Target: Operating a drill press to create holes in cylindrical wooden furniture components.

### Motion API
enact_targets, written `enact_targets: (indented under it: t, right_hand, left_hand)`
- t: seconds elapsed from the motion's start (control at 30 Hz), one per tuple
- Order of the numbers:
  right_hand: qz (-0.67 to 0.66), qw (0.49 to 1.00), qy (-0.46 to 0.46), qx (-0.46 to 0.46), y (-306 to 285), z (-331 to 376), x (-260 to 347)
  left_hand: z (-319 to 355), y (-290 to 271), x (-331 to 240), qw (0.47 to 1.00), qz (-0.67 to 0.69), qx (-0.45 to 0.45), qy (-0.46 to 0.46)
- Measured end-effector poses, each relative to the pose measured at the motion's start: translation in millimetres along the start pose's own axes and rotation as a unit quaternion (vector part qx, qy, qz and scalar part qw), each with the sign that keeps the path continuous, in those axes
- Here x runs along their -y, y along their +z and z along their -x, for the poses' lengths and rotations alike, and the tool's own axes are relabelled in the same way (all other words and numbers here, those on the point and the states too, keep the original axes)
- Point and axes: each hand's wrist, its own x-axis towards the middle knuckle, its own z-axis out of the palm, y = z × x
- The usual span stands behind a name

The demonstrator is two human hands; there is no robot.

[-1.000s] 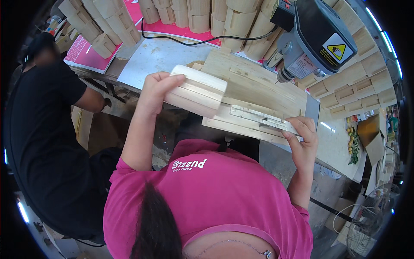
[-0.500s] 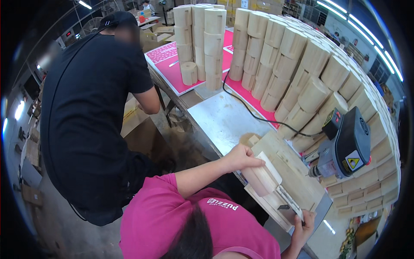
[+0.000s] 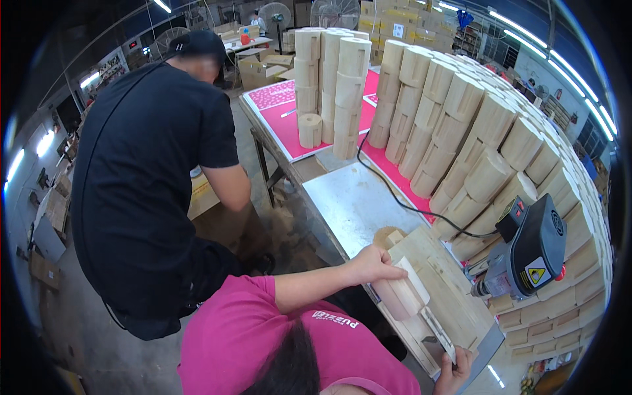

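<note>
My left hand [image 3: 375,263] rests over the end of a pale wooden block [image 3: 407,296] and grips it. The block lies on a flat wooden jig board [image 3: 454,296] at the near end of the bench. My right hand [image 3: 454,374] shows only at the lower edge, with its fingers curled on the board's near corner beside a thin metal strip [image 3: 438,332]. My pink shirt and hair fill the bottom of the view.
A grey and black motor tool [image 3: 530,253] sits right of the board, its black cable [image 3: 388,191] crossing the metal benchtop [image 3: 352,204]. Stacked wooden cylinders [image 3: 461,131] stand on pink mats [image 3: 289,128]. A person in black [image 3: 151,184] bends over at left.
The view has swung left and up, bringing the person in black and the cylinder stacks into sight. Both my hands stay on the block and the board.
</note>
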Motion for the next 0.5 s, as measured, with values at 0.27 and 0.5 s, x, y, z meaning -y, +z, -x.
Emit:
enact_targets:
  t: [0.27, 0.5]
  right_hand:
    - [0.020, 0.998, 0.052, 0.010, -2, 9, 0]
    - [0.011, 0.997, 0.061, 0.041, 7, 6, 0]
  left_hand:
    - [8, 9, -5, 0.999, -0.033, 0.011, 0.035]
    - [5, 30, 3, 0.991, 0.104, 0.078, -0.025]
